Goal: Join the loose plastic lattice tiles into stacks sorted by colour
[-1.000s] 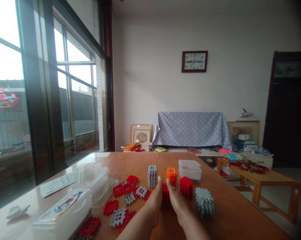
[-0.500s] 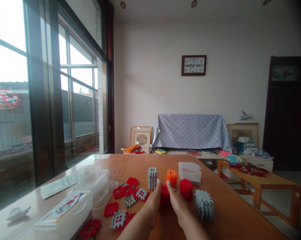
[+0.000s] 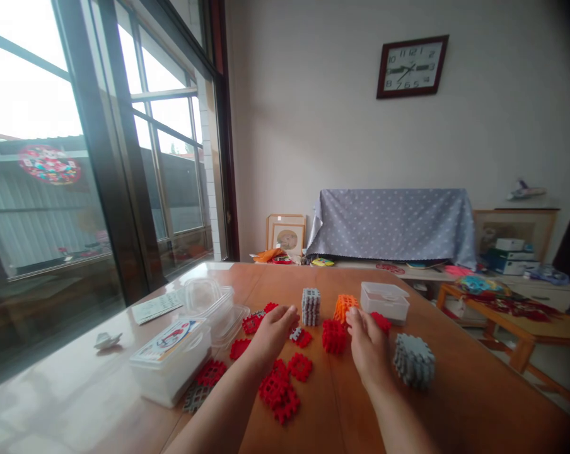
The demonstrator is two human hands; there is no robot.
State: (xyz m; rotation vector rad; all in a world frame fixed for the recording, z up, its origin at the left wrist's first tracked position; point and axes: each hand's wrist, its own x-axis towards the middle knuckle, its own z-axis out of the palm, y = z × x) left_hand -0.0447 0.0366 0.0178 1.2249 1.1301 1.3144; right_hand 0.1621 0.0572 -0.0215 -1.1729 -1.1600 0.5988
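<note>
In the head view, a red stack (image 3: 334, 337) of notched square pieces stands on the brown bench (image 3: 323, 422), in the gap between the two hands; it serves as the landmark here. The left hand (image 3: 279, 323) hovers to its left, its grip released with the fingers loosely bent, above a scatter of loose pieces. The right hand (image 3: 367, 340) is just to the red stack's right, its grip also released, fingers curled and apart from it.

Just behind the red stack stands an orange stack (image 3: 346, 306), its lower right edge close to the right hand's fingertips. Behind and to the left of the red stack is a tall gray stack (image 3: 311, 307). To its right, partly hidden by the right hand, is a second red stack (image 3: 384, 321), and farther right a stack of solid gray pieces (image 3: 413, 360). A clear small box (image 3: 384, 304) lies behind and to the right.

In front and to the left of the red stack lies an overlapping heap of red pieces (image 3: 278, 388), with a single red piece (image 3: 300, 366) beside it. Well to the left are a lidded box (image 3: 169, 359) with a printed label, clear plastic containers (image 3: 221, 309) and a printed sheet (image 3: 158, 307).
</note>
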